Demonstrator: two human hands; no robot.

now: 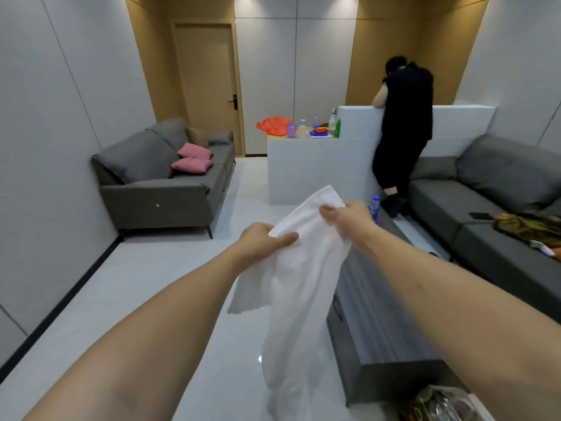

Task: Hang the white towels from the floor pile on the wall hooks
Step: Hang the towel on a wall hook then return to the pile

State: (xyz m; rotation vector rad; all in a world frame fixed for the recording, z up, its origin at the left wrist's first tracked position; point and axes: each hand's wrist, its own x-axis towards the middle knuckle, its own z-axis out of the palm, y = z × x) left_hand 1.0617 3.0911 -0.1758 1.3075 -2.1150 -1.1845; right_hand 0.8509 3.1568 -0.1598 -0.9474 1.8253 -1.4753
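Observation:
A white towel (303, 287) hangs in front of me, held up by both hands over the glossy white floor. My left hand (264, 241) pinches its upper edge between thumb and fingers. My right hand (343, 215) grips the towel's top corner a little higher and to the right. The cloth droops long below my hands, almost to the bottom of the view. No wall hooks and no floor pile show in this view.
A grey coffee table (391, 347) stands right beside the towel, a blue bottle (375, 208) at its far end. Grey sofas sit at the left (161, 180) and right (491, 208). A person in black (403, 132) leans on a white counter (306, 168). Door (209, 86) at the back.

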